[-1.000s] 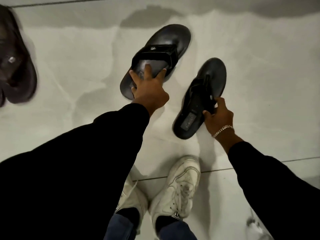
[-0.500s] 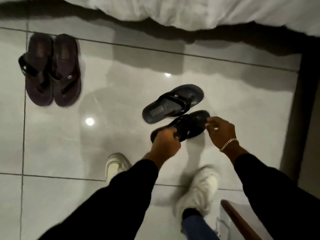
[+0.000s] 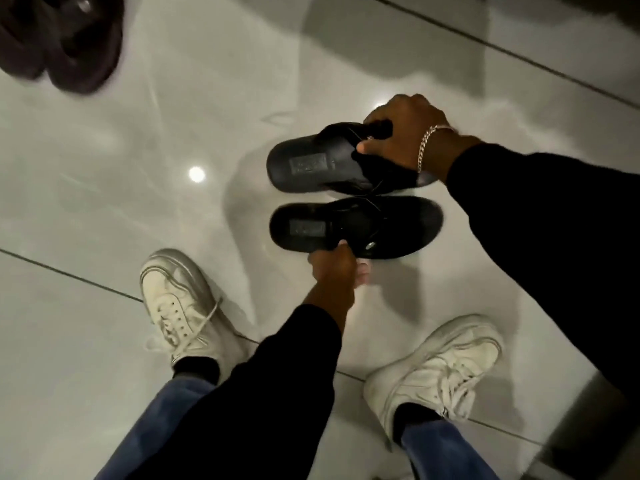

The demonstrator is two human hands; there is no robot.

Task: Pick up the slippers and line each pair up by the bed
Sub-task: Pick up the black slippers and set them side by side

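Two black slippers lie side by side, heels pointing left, over the glossy grey tile floor. My right hand [image 3: 401,140] grips the strap of the far black slipper [image 3: 311,164]. My left hand [image 3: 334,271] pinches the near edge of the near black slipper [image 3: 346,226]. Whether either slipper touches the floor I cannot tell. A dark brown pair of slippers [image 3: 62,43] rests at the top left, blurred and partly cut off by the frame edge. The bed is out of view.
My two white sneakers [image 3: 180,306] [image 3: 446,368] stand on the tiles just below the black slippers. A dark upright edge [image 3: 588,420] shows at the bottom right. Bare tiles stretch between the brown pair and the black pair.
The view has swung down and left, so the bed has left the frame. My right hand now holds the far slipper by its strap, and the two black slippers sit parallel.
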